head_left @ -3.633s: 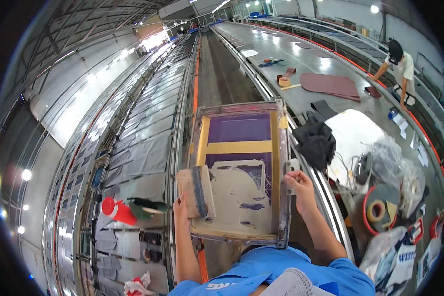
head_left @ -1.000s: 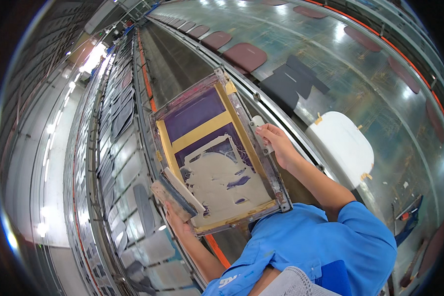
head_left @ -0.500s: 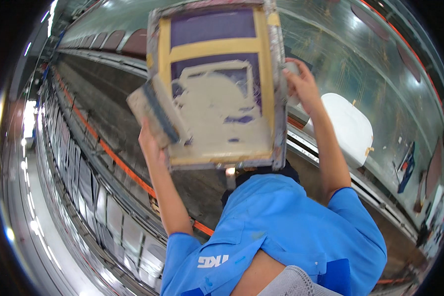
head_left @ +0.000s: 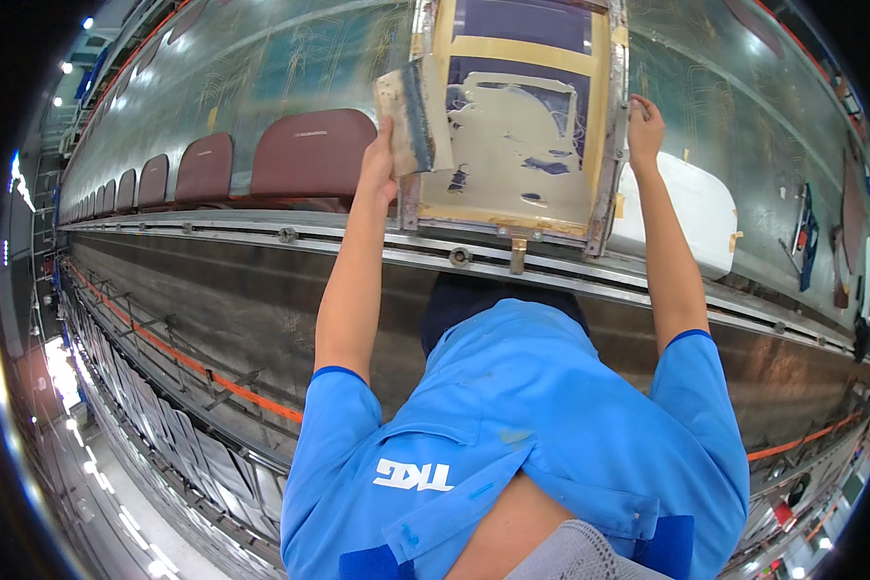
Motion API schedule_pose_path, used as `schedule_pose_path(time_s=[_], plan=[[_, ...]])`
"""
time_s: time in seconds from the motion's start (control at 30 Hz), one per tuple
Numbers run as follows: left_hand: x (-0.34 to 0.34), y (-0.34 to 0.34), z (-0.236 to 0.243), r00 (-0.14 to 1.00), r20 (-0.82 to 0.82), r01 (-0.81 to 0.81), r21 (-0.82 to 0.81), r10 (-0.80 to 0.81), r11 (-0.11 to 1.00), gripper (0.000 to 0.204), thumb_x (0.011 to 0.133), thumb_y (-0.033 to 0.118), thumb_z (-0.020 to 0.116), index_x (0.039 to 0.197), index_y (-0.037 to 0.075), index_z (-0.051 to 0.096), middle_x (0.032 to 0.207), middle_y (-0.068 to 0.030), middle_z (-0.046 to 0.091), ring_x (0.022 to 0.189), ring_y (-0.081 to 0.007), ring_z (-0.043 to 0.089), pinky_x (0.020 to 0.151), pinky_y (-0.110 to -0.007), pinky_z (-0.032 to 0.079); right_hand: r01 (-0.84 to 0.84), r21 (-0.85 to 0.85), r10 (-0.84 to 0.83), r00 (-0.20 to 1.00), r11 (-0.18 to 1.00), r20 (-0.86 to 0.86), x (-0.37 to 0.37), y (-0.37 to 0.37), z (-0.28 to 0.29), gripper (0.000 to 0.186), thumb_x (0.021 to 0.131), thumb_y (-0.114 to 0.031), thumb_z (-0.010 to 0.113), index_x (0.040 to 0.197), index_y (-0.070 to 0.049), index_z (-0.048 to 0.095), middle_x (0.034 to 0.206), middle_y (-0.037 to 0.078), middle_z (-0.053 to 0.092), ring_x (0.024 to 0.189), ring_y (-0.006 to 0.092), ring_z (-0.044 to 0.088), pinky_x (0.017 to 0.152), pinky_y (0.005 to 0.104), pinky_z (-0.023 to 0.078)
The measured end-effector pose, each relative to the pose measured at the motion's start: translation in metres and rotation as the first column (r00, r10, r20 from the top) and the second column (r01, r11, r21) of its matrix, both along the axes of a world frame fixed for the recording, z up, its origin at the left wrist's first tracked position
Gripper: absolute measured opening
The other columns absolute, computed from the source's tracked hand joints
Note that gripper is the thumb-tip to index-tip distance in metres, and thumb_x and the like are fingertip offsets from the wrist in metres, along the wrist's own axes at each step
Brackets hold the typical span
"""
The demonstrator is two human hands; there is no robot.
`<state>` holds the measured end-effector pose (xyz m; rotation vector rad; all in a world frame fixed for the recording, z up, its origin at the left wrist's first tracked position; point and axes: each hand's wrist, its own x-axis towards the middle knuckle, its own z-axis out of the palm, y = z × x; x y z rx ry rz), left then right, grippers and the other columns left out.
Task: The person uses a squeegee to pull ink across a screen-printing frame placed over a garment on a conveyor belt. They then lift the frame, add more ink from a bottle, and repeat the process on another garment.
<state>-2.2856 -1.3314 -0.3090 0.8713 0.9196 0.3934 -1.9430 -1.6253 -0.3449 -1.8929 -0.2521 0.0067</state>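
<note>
My left hand (head_left: pixel 380 159) is closed on a wide squeegee (head_left: pixel 414 116) with a pale body and a dark blue strip, held against the left side of the screen frame. My right hand (head_left: pixel 645 126) grips the right side of the screen frame (head_left: pixel 616 164). The frame has yellow tape bands (head_left: pixel 522 50), a purple mesh (head_left: pixel 522 19) and pale grey ink (head_left: pixel 503 145) smeared over the lower part. Its lower end, with a brass-coloured fitting (head_left: pixel 518 253), is over the metal rail (head_left: pixel 358 238) at the table edge. A white panel (head_left: pixel 677 222) with tape tabs lies right of the frame.
The long worktable (head_left: pixel 222 87) holds a row of maroon panels (head_left: pixel 309 155) to the left and tools (head_left: pixel 804 242) at the right. Below my side of the rail is a dark aisle floor (head_left: pixel 358 300), with an orange rail (head_left: pixel 242 396) and another rack behind me.
I have turned rightward to face the worktable. The screen frame and squeegee, still in my hands, have moved from over the aisle to over the table edge, higher in the view.
</note>
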Motion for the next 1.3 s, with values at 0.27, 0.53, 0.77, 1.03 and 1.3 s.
schedule_pose_path(time_s=[0.27,0.53,0.77,1.03,1.3], plan=[[0.006,0.021,-0.029,0.996,-0.057,0.061,-0.063,-0.064,0.996,0.068,0.100,0.050,0.056,0.135,-0.008,0.051,0.124,-0.0146,0.065,0.109,-0.0252,0.066,0.092,-0.039,0.053,0.079,-0.111,-0.079,0.997,0.991,0.002,-0.015,0.005,-0.006,0.023,0.097,-0.028,0.061,0.110,-0.012,0.072,0.073,0.005,0.062,0.064,0.0112,0.052,0.062,0.0309,0.043],[0.008,-0.005,-0.013,0.986,-0.161,0.069,0.253,-0.028,0.965,0.051,0.100,0.038,0.060,0.127,-0.006,0.056,0.117,-0.0125,0.066,0.105,-0.0190,0.064,0.089,-0.033,0.052,0.113,-0.148,-0.116,0.993,0.982,-0.008,-0.019,0.006,-0.009,0.024,0.096,-0.029,0.062,0.110,-0.013,0.072,0.071,0.009,0.064,0.063,0.0167,0.057,0.063,0.0337,0.045],[0.009,-0.028,0.021,0.818,-0.557,0.559,0.714,-0.142,0.421,0.037,0.085,0.018,0.072,0.109,-0.001,0.050,0.098,-0.0214,0.067,0.094,-0.0390,0.067,0.081,-0.043,0.052,0.161,-0.153,-0.163,0.987,0.975,-0.004,-0.021,0.014,-0.017,0.024,0.095,-0.031,0.061,0.109,-0.015,0.072,0.071,0.015,0.066,0.065,0.0249,0.064,0.065,0.0389,0.047],[0.014,-0.107,-0.005,0.832,-0.554,0.528,0.806,0.026,0.267,0.036,0.081,0.015,0.070,0.105,0.000,0.048,0.090,-0.0286,0.062,0.088,-0.0484,0.062,0.072,-0.053,0.047,0.147,-0.171,-0.160,0.985,0.974,-0.060,-0.021,0.014,-0.016,0.026,0.093,-0.033,0.060,0.111,-0.018,0.072,0.076,0.016,0.069,0.071,0.0299,0.068,0.069,0.0413,0.050],[0.119,-0.188,-0.027,0.930,-0.243,0.364,0.715,-0.276,0.597,0.043,0.080,0.018,0.074,0.107,-0.004,0.049,0.095,-0.0263,0.065,0.089,-0.0415,0.065,0.078,-0.045,0.050,0.116,-0.139,-0.130,0.987,0.983,-0.097,-0.019,0.006,-0.013,0.026,0.093,-0.032,0.060,0.113,-0.019,0.071,0.081,0.016,0.071,0.077,0.0330,0.069,0.074,0.0427,0.051]])
